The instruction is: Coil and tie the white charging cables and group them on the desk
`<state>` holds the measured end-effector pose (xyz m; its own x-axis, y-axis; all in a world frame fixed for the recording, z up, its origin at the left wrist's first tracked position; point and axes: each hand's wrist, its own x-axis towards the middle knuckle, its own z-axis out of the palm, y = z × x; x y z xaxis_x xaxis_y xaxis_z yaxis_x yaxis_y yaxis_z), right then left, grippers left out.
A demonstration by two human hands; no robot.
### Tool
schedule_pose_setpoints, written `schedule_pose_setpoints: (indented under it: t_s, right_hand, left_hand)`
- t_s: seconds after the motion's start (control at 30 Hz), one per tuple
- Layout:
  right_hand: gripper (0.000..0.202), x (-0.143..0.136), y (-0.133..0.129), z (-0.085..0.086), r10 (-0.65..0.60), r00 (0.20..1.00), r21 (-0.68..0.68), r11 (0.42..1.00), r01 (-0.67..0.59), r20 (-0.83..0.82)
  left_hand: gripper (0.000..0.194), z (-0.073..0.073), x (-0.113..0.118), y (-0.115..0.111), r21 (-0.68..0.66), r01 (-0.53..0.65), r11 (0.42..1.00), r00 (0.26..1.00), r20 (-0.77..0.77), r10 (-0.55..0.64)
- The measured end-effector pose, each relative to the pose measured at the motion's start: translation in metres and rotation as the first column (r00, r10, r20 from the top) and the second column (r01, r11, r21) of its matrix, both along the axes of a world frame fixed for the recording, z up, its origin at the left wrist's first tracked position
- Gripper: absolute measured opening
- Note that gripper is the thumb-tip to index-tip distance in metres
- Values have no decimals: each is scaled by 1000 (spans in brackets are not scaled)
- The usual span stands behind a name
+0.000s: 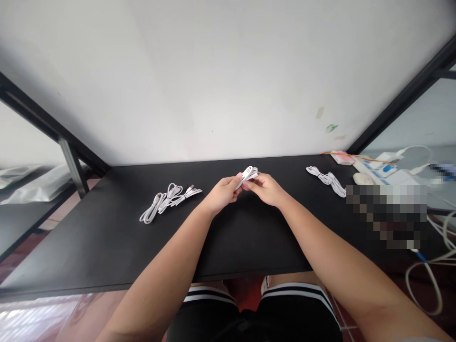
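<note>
Both of my hands meet over the middle of the black table. Between them is a white cable (250, 172), folded into a short bundle with its loops pointing up. My left hand (226, 194) pinches the bundle from the left, thumb on top. My right hand (266, 188) closes on it from the right, its fingertips partly hidden behind and under the cable. To the left lie several coiled white cables (170, 198), side by side, with a plug end showing on the rightmost one. Farther right rest more bundled white cables (326, 180).
The black table (103, 237) runs along a white wall (221, 85). At the right stand a power strip (372, 170) with chargers plugged in, a white mouse (363, 179) and a pink-white box (342, 157). A blurred patch covers things there. Loose cables (440, 285) hang at the right edge.
</note>
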<state>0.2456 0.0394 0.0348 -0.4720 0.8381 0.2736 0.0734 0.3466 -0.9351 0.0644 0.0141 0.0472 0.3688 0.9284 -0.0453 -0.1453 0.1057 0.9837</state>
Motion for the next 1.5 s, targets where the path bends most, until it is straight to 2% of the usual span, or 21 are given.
schedule_pose_setpoints:
  t_s: [0.13,0.33,0.47,0.8,1.1,1.17,1.27,1.37,1.5]
  right_hand:
    - [31,0,-1,1,-24,998,55,998,21,57]
    - [32,0,2,-4,-109,989,68,992,102,104]
    - [35,1,3,-6,-132,985,81,989,123,111]
    - [31,-7,-5,2,-207,978,137,968,208,-19]
    - [24,-16,-15,8,-344,938,270,900,342,-41]
    - [24,-16,-14,8,-329,943,222,917,331,-48]
    - [28,-12,-10,8,-239,969,42,969,242,-68]
    - [28,-7,-6,7,-178,977,-105,981,165,-119]
    - [27,1,-2,7,-128,980,-121,987,110,-153]
  left_hand:
    - [49,3,0,-1,-51,-9,999,1000,-8,8]
    - [48,1,1,0,-131,-17,991,1000,16,19]
    - [48,-2,4,1,-131,-31,991,998,54,39]
    - [49,6,13,-4,-183,9,983,959,280,44]
    - [46,5,17,-6,-272,77,959,897,439,53]
    - [46,5,17,-5,-272,89,958,889,455,46]
    - [46,6,15,-5,-270,120,955,892,451,16]
    - [46,7,12,-5,-273,190,943,901,430,-57]
    - [42,12,7,-7,-270,294,917,891,425,-160]
